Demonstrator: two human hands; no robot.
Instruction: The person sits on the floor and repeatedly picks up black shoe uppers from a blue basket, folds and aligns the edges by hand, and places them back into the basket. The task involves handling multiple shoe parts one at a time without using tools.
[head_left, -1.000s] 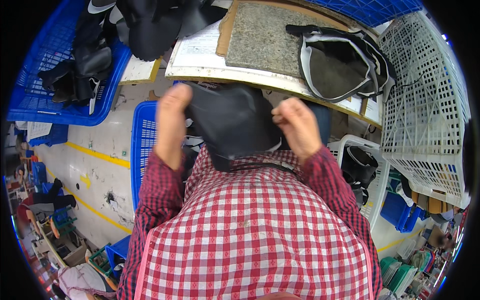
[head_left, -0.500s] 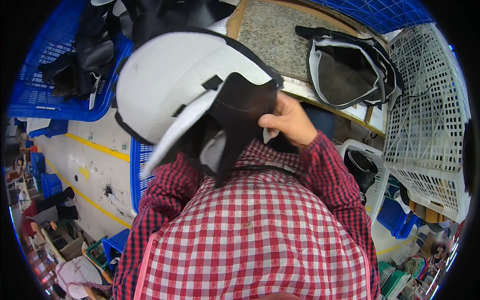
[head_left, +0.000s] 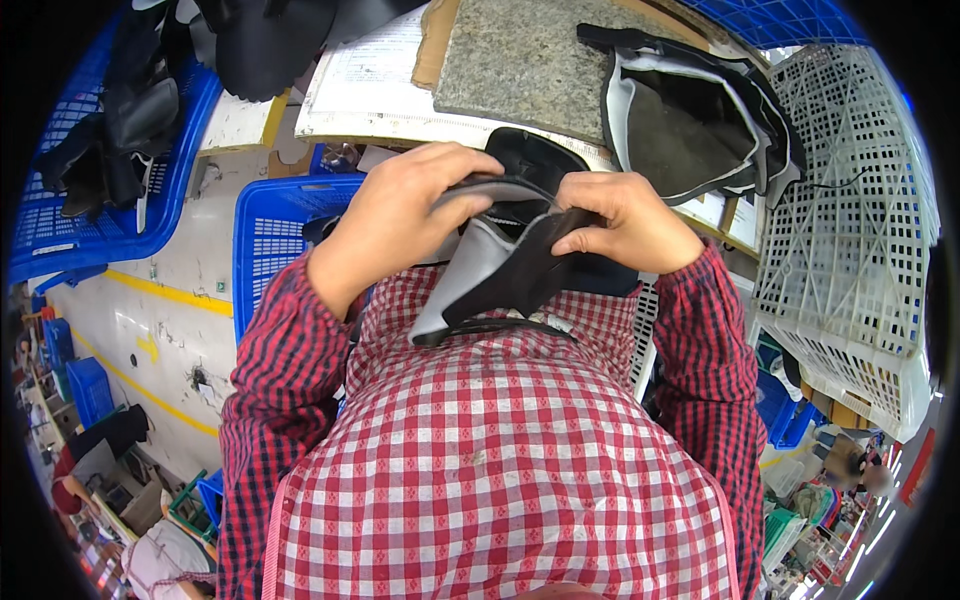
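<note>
A black leather boot upper point(head_left: 520, 262) with a pale grey lining is held in front of my apron. My left hand point(head_left: 408, 205) pinches its upper left edge between thumb and fingers. At the opposite edge, the thumb and bent fingers of my right hand point(head_left: 618, 218) grip the dark leather. Between both hands the piece gapes, showing the lining inside. Part of it stands up behind my fingers, and its lower end hangs against the checked cloth.
On the table a grey stone slab point(head_left: 520, 65) lies beside more black lined pieces point(head_left: 690, 120). A white perforated crate point(head_left: 850, 230) stands at the right. Blue baskets point(head_left: 290, 225) are at the left, one holding black leather pieces point(head_left: 140, 110).
The upper was spread wide with its white lining facing up; now it is folded smaller and lower. My left hand has come out from beneath it and grips its edge.
</note>
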